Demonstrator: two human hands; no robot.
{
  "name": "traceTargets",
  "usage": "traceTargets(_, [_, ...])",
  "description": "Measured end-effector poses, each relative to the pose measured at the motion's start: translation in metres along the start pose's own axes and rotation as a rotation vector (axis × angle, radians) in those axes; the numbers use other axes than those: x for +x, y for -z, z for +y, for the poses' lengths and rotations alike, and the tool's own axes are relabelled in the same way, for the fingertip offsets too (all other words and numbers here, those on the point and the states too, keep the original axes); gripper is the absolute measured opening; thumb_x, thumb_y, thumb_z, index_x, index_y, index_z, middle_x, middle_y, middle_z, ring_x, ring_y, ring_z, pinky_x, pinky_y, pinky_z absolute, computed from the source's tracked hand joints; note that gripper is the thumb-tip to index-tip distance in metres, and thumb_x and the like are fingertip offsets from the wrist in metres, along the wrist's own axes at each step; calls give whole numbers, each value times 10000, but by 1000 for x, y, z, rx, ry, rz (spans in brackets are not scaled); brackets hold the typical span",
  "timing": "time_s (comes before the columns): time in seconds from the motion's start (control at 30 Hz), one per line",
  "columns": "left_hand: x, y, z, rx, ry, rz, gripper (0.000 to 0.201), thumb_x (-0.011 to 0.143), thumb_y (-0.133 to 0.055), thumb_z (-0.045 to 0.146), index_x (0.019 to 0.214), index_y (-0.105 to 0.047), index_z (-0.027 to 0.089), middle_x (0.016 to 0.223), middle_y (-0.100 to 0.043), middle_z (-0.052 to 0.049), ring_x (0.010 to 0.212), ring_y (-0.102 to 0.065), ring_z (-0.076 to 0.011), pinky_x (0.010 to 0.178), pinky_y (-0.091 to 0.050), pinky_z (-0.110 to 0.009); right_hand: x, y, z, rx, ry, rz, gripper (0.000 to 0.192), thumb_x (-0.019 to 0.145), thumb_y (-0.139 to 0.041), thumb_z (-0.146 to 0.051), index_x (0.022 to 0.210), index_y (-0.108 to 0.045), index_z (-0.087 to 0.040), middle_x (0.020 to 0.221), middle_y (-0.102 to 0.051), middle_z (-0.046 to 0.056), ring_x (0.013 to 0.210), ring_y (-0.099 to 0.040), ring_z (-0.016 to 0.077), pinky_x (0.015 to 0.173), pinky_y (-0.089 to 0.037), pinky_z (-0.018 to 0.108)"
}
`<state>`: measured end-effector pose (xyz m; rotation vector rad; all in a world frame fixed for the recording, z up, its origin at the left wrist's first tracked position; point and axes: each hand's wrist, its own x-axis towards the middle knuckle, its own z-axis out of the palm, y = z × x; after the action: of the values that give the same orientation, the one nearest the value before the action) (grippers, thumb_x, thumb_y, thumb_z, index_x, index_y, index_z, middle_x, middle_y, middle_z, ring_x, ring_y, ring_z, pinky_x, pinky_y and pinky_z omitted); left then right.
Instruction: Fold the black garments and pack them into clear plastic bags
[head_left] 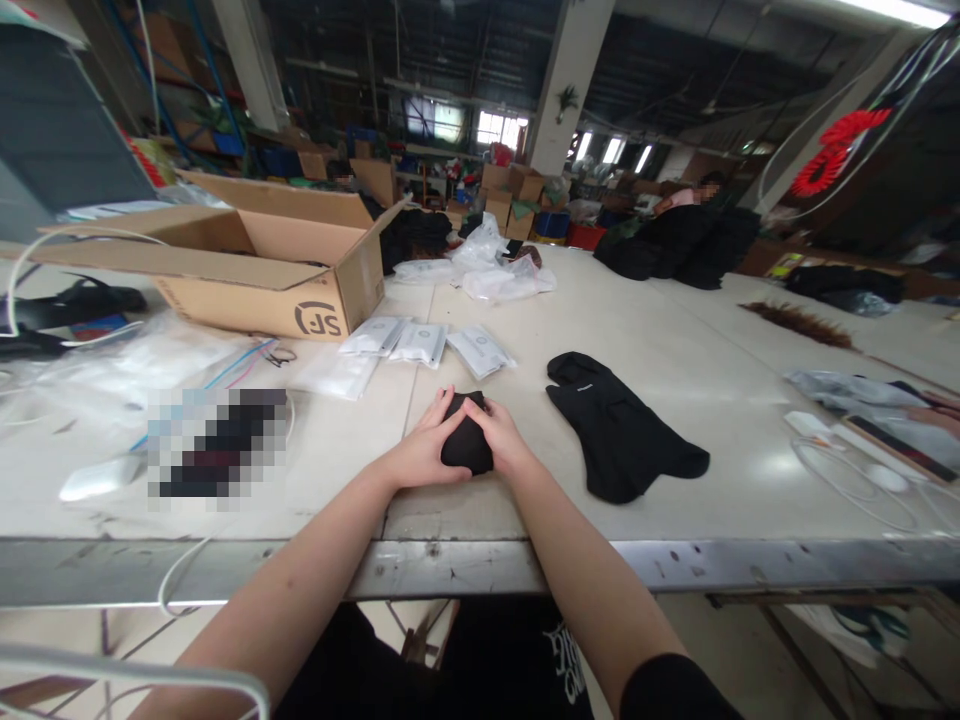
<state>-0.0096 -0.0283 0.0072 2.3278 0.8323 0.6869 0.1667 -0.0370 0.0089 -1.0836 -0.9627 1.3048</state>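
A small folded bundle of black cloth (468,445) rests on the table between my two hands. My left hand (426,445) wraps its left side, fingers curved over the far edge. From the other side my right hand (501,432) presses on it, the thumb lying near the top. Both hands are closed on the bundle, which hides much of its shape. To the right lies a flat black stretch-fabric garment (619,425), shaped like a balaclava, with a small pale logo. Just beyond my hands are several flat white printed packets (480,350).
An open cardboard box (270,300) stands at the back left, clear plastic bags (341,370) in front of it. More plastic (510,275) and dark fabric piles (675,245) lie farther back. A phone (900,448) and cables are at right. A metal edge (465,568) borders the table.
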Motion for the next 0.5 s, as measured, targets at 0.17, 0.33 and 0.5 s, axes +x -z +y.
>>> traceTargets(0.17, [5, -1, -5, -455, 236, 276, 1112, 799, -710, 533, 1602, -8, 216, 1663, -96, -174, 1510, -184, -364, 1188, -289, -510, 5, -2, -1, 248, 6, 22, 432, 804, -713, -512, 1075, -678, -178, 1104, -753, 104, 1022, -714, 293, 917, -575, 459])
traceTargets(0.33, [8, 3, 0, -899, 396, 160, 845, 749, -781, 472, 1462, -433, 180, 1345, -612, -174, 1162, -640, -322, 929, -550, -428, 10, -3, 3, 356, -18, 100, 417, 813, -702, -518, 1053, -667, -179, 1087, -757, 113, 1031, -713, 314, 918, -579, 494])
traceTargets(0.5, [8, 7, 5, -954, 415, 132, 600, 685, -837, 406, 1187, -636, 146, 1152, -702, -130, 997, -693, -269, 798, -567, -348, 16, 3, 11, 327, -32, 154, 383, 830, -680, -523, 986, -666, -175, 1080, -755, 132, 1029, -715, 324, 923, -577, 499])
